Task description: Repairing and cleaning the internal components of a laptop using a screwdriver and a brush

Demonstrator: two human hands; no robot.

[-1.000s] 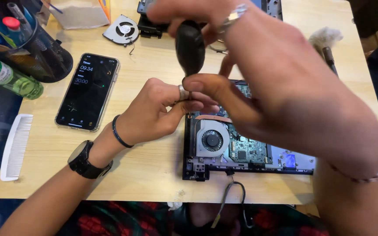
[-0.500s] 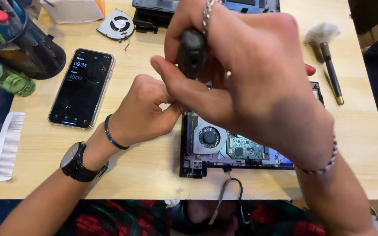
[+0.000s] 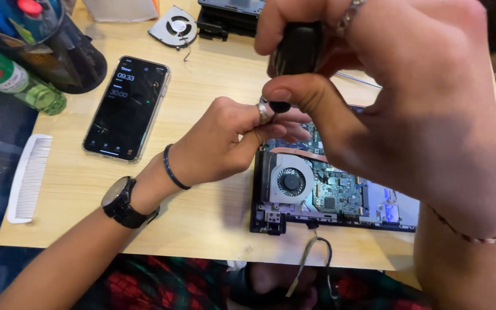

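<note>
Since prev frame R hand [image 3: 397, 109] has come up closer to cam, now fills upper right; L hand moved little. R hand wrapped tight round black screwdriver handle [image 3: 297, 49], thumb pressed low on it, wrist bent down over open laptop [image 3: 328, 192] w/ fan [image 3: 290, 181]. L hand [image 3: 228, 143] reaches in from left, fingertips pinched together at tool's lower end, shaft hidden. Phone [image 3: 126, 106] and white comb [image 3: 28, 177] lie left on table [image 3: 202, 212].
</note>
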